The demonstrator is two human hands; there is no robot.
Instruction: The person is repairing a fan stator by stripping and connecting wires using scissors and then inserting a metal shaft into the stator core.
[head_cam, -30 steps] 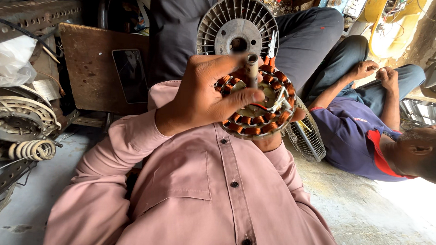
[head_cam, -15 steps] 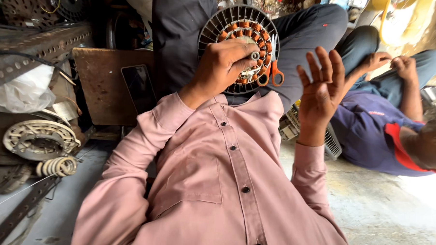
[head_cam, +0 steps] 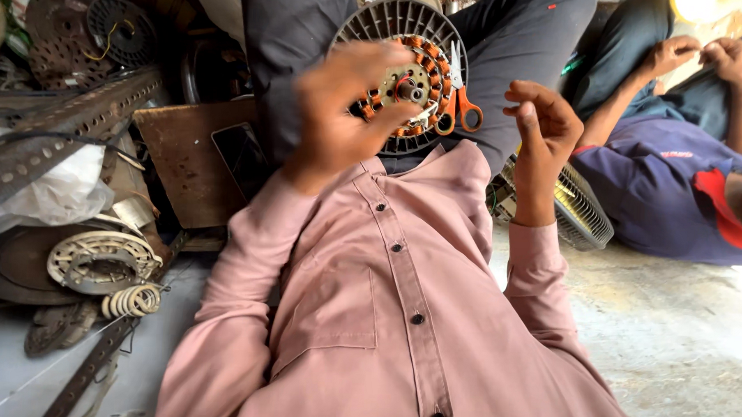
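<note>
Head view: left hand (head_cam: 341, 121) grips, seemingly, the copper-wound stator (head_cam: 408, 86) over the fan housing (head_cam: 369, 27); right hand (head_cam: 546, 128) hovers empty, fingers curled. Heavy, rigid; windings fragile, so hold the core.

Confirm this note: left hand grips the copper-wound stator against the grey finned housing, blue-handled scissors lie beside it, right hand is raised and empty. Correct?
Not quite. The scissors have orange handles, not blue, as the head view shows. The rest holds: the left hand grips the copper-wound stator against the grey finned housing, and the right hand is raised and empty.
</note>
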